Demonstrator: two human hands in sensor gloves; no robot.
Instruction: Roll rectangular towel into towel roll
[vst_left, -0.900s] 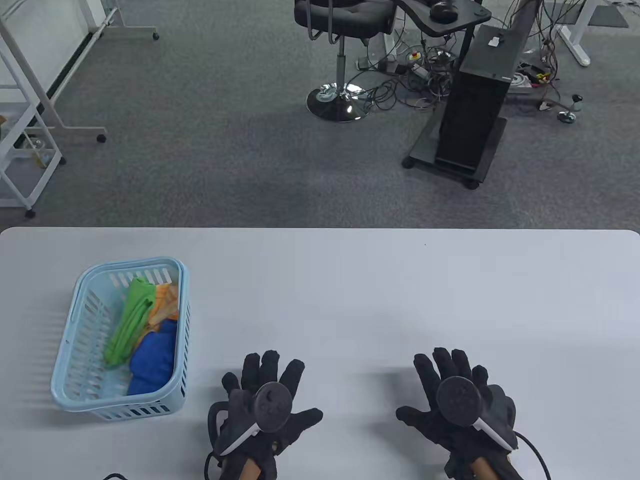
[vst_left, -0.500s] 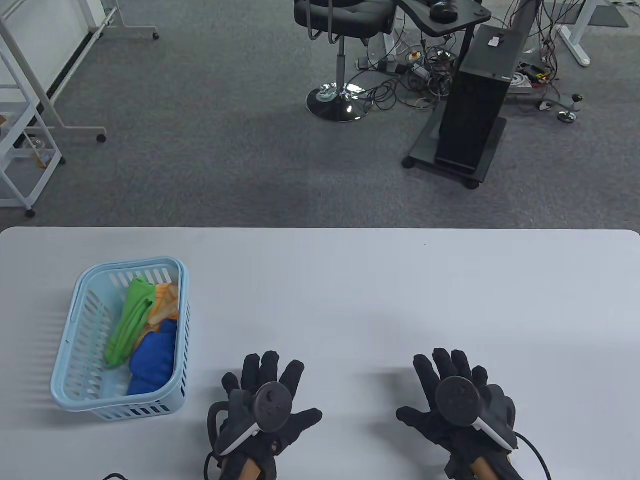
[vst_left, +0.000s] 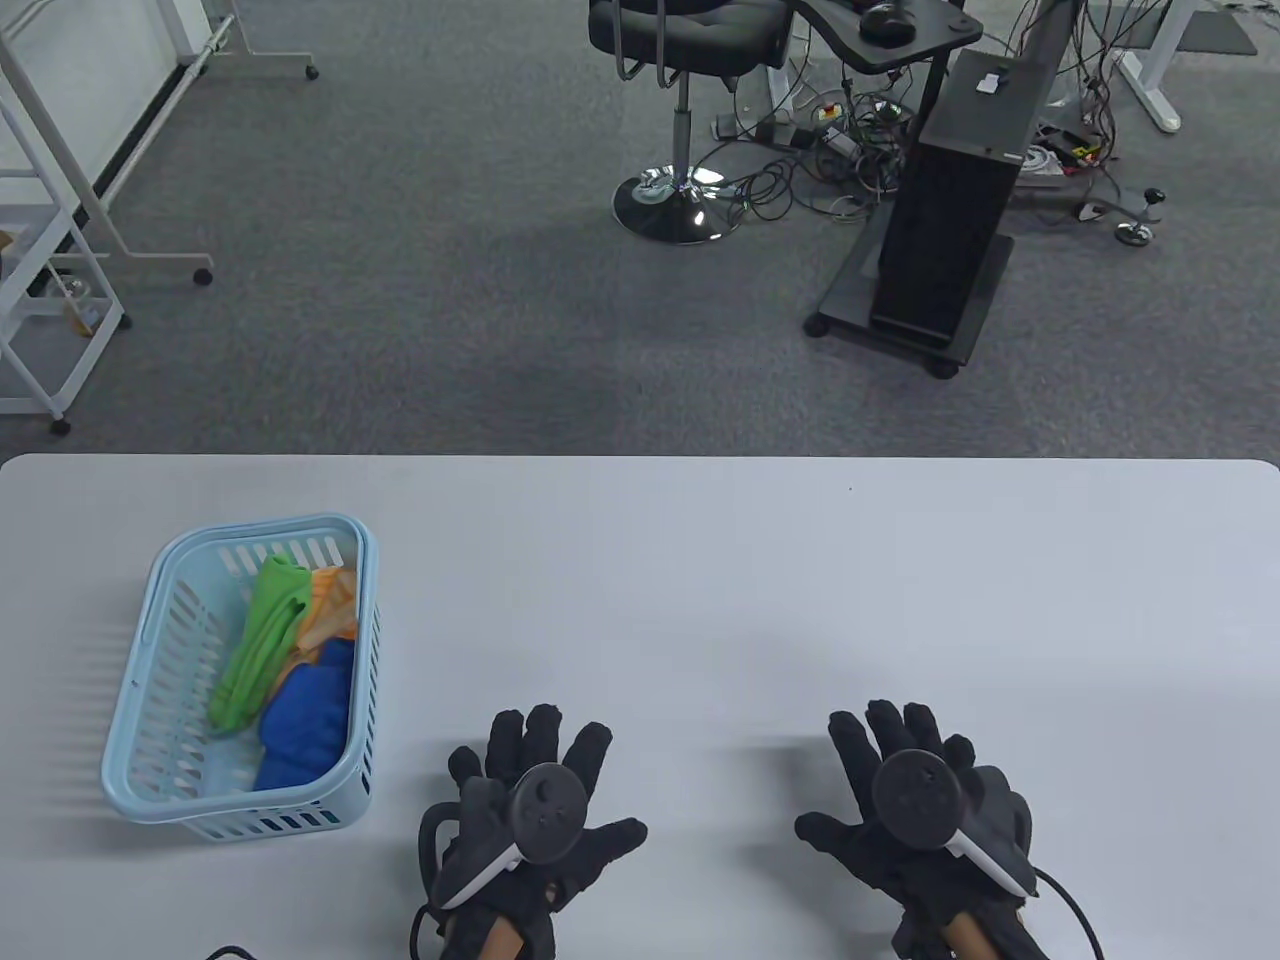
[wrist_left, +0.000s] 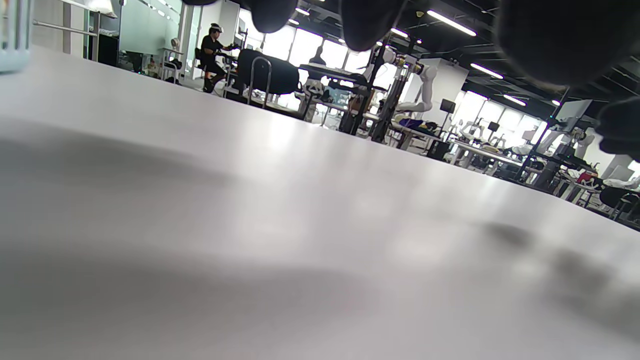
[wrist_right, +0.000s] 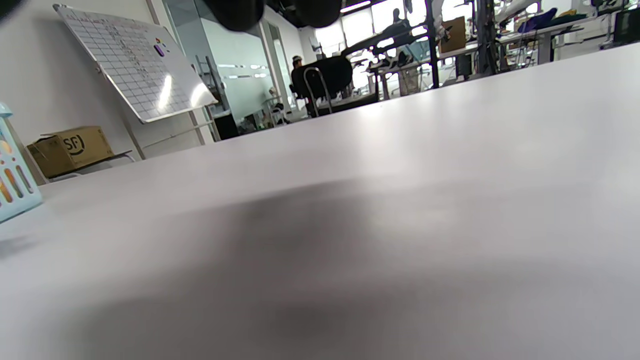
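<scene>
While both gloved hands lie palm-down with fingers spread over the near edge of the white table (vst_left: 760, 580), neither holds anything: the left hand (vst_left: 535, 815) sits just right of a light-blue slotted basket (vst_left: 145, 640), the right hand (vst_left: 920, 800) well apart from it. Inside the basket lie a green towel (vst_left: 260, 640), an orange towel (vst_left: 335, 610) and a blue towel (vst_left: 305, 720), bunched together
</scene>
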